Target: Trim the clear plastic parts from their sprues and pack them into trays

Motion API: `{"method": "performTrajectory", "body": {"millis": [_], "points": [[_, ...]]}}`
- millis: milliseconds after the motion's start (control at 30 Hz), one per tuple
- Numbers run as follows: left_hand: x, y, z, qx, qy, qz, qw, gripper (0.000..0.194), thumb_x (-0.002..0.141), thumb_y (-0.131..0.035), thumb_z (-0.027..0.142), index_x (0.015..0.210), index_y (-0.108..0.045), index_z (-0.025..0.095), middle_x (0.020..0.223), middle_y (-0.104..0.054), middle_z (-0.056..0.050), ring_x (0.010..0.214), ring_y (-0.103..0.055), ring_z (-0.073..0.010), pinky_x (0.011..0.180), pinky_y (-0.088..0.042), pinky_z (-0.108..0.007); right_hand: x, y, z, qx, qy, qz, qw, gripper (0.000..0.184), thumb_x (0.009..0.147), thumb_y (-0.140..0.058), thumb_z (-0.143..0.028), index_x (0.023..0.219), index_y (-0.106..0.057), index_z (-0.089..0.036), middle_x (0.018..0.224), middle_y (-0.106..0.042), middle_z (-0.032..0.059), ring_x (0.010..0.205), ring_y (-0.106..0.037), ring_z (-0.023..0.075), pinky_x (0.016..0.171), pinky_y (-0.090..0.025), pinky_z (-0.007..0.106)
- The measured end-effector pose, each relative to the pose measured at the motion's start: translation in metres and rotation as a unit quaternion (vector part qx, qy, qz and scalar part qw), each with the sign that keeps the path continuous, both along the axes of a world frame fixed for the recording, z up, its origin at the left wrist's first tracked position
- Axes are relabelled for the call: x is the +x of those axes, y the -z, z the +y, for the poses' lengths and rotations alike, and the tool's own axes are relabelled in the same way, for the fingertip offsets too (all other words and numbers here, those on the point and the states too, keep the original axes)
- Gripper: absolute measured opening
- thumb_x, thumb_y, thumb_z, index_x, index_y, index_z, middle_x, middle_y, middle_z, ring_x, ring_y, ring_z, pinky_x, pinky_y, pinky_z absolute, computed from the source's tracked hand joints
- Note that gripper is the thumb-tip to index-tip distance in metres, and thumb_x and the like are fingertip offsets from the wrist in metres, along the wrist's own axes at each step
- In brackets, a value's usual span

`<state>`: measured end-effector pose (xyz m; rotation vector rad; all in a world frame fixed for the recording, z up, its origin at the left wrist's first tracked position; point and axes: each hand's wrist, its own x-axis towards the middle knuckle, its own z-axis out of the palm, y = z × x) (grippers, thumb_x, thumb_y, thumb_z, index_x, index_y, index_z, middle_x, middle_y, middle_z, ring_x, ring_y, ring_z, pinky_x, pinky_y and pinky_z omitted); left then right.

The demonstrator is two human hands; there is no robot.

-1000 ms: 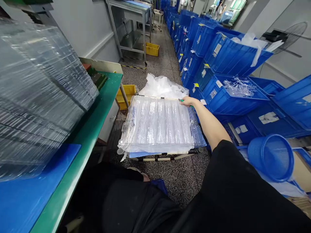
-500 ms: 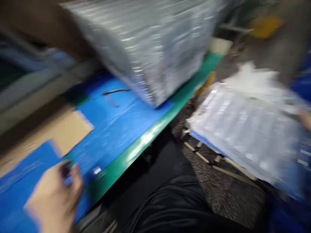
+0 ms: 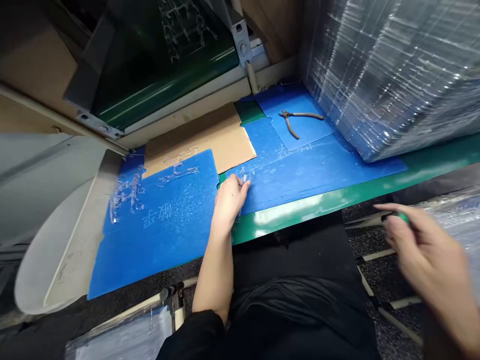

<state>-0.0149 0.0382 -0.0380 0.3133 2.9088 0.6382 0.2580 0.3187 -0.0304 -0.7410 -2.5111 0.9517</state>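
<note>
- Tall stack of clear, ridged plastic (image 3: 405, 75): two o'clock.
- Right hand (image 3: 431, 255): between three and four o'clock, blurred, curled around a partly hidden green-and-black tool (image 3: 403, 217).
- Left hand (image 3: 228, 199): centre, pinching a small clear plastic piece (image 3: 244, 178) on its one-o'clock side.

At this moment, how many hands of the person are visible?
2. The left hand pinches a small clear piece over the blue sheets; the right hand, blurred, holds a partly hidden green object beyond the bench's green edge.
</note>
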Motion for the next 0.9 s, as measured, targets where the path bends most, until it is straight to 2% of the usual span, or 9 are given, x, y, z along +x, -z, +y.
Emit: {"method": "performTrajectory", "body": {"millis": [67, 133, 200, 300, 367, 467, 533, 767, 900], "points": [[0.019, -0.006, -0.010, 0.156, 0.063, -0.017, 0.986, 0.016, 0.107, -0.055, 0.036, 0.098, -0.048, 0.025, 0.099, -0.074, -0.006, 0.093, -0.074, -0.0220, 0.090, -0.056, -0.037, -0.031, -0.008, -0.027, -0.058, -0.060, 0.010, 0.996, 0.036, 0.114, -0.051, -0.050, 0.134, -0.071, -0.028, 0.105, -0.077, 0.0106, 0.087, -0.073, 0.0269, 0.083, -0.057, 0.045], [0.044, -0.012, -0.024, 0.317, 0.121, -0.045, 0.940, 0.008, 0.111, -0.050, 0.032, 0.109, -0.045, 0.026, 0.094, -0.072, -0.002, 0.083, -0.071, -0.0173, 0.082, -0.056, -0.032, -0.058, -0.020, -0.052, -0.100, -0.137, 0.009, 0.985, 0.036, 0.116, -0.047, -0.050, 0.133, -0.069, -0.027, 0.106, -0.077, 0.0088, 0.089, -0.073, 0.0261, 0.085, -0.056, 0.043], [0.066, -0.014, -0.039, 0.386, 0.146, -0.044, 0.910, 0.014, 0.114, -0.050, 0.033, 0.126, -0.045, 0.028, 0.084, -0.064, 0.002, 0.071, -0.063, -0.0148, 0.070, -0.051, -0.029, -0.076, -0.032, -0.071, -0.102, -0.216, 0.010, 0.971, 0.032, 0.118, -0.043, -0.045, 0.128, -0.068, -0.027, 0.109, -0.077, 0.0065, 0.093, -0.074, 0.0241, 0.085, -0.055, 0.039], [0.083, -0.011, -0.057, 0.375, 0.189, 0.034, 0.907, 0.029, 0.114, -0.052, 0.032, 0.143, -0.049, 0.027, 0.077, -0.055, 0.005, 0.061, -0.050, -0.0121, 0.061, -0.042, -0.027, -0.090, -0.041, -0.085, -0.060, -0.309, 0.027, 0.949, 0.023, 0.119, -0.045, -0.034, 0.122, -0.066, -0.025, 0.111, -0.076, 0.0050, 0.097, -0.074, 0.0218, 0.085, -0.053, 0.034], [0.085, -0.008, -0.064, 0.355, 0.247, 0.103, 0.896, 0.024, 0.114, -0.052, 0.028, 0.137, -0.058, 0.024, 0.083, -0.062, 0.001, 0.063, -0.052, -0.0115, 0.063, -0.043, -0.027, -0.095, -0.042, -0.090, -0.029, -0.347, 0.038, 0.936, 0.018, 0.118, -0.048, -0.029, 0.122, -0.065, -0.023, 0.110, -0.075, 0.0054, 0.097, -0.073, 0.0214, 0.086, -0.053, 0.033], [0.086, -0.008, -0.069, 0.329, 0.299, 0.162, 0.881, 0.016, 0.112, -0.053, 0.019, 0.124, -0.063, 0.020, 0.108, -0.073, -0.009, 0.094, -0.068, -0.0176, 0.083, -0.052, -0.032, -0.100, -0.041, -0.096, 0.012, -0.386, 0.051, 0.921, 0.017, 0.117, -0.050, -0.024, 0.123, -0.065, -0.021, 0.109, -0.074, 0.0070, 0.097, -0.073, 0.0219, 0.086, -0.054, 0.033], [0.088, -0.010, -0.071, 0.334, 0.294, 0.158, 0.882, 0.018, 0.110, -0.052, 0.014, 0.124, -0.063, 0.019, 0.111, -0.074, -0.010, 0.103, -0.069, -0.0206, 0.090, -0.052, -0.036, -0.101, -0.043, -0.099, 0.039, -0.400, 0.063, 0.914, 0.019, 0.116, -0.050, -0.021, 0.128, -0.065, -0.019, 0.110, -0.074, 0.0079, 0.098, -0.073, 0.0222, 0.085, -0.055, 0.033], [0.096, -0.013, -0.069, 0.323, 0.286, 0.183, 0.883, 0.019, 0.108, -0.050, 0.016, 0.123, -0.062, 0.017, 0.091, -0.065, -0.005, 0.079, -0.055, -0.0177, 0.075, -0.042, -0.035, -0.092, -0.049, -0.103, 0.112, -0.401, 0.074, 0.906, 0.031, 0.115, -0.055, -0.021, 0.145, -0.062, -0.021, 0.096, -0.069, 0.0029, 0.072, -0.067, 0.0151, 0.066, -0.049, 0.030], [0.095, -0.015, -0.063, 0.288, 0.296, 0.235, 0.880, 0.014, 0.111, -0.050, 0.022, 0.118, -0.061, 0.018, 0.086, -0.065, -0.004, 0.074, -0.051, -0.0170, 0.072, -0.038, -0.036, -0.087, -0.051, -0.105, 0.115, -0.414, 0.071, 0.900, 0.034, 0.115, -0.055, -0.021, 0.148, -0.060, -0.021, 0.099, -0.069, 0.0031, 0.074, -0.066, 0.0146, 0.067, -0.048, 0.030]]}}
